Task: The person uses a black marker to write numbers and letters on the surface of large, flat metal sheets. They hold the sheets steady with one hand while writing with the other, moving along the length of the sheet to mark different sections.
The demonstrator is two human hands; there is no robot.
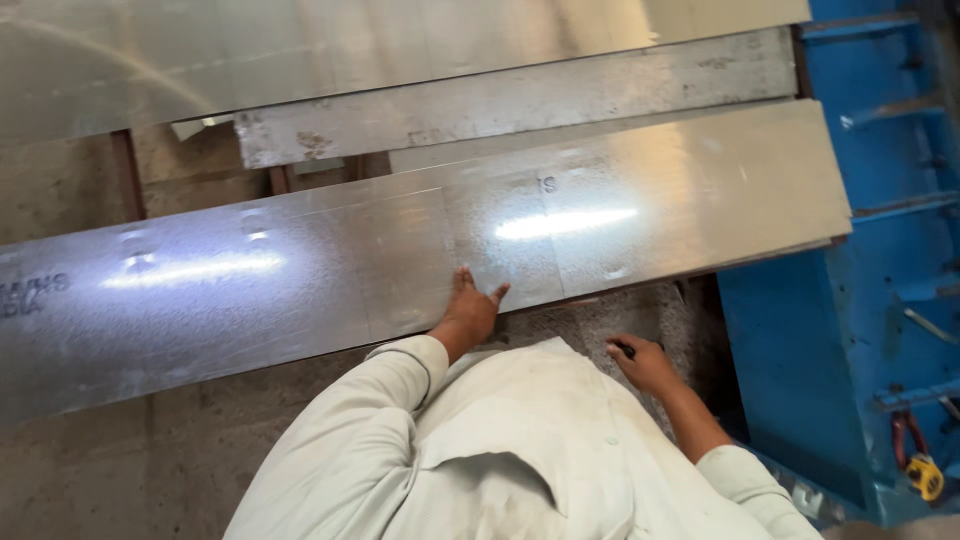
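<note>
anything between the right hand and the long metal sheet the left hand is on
Nothing visible. The left hand rests on the metal sheet; the right hand, holding a dark marker, is just below its near edge.

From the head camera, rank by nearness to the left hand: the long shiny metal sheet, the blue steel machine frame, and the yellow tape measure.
1. Long shiny metal sheet: under the left hand, touching it.
2. Blue steel machine frame: off to the right, beyond the right hand.
3. Yellow tape measure: far lower right, on the frame.

A blue machine frame (860, 300) stands right, a yellow tape measure (924, 476) beside it.
</note>
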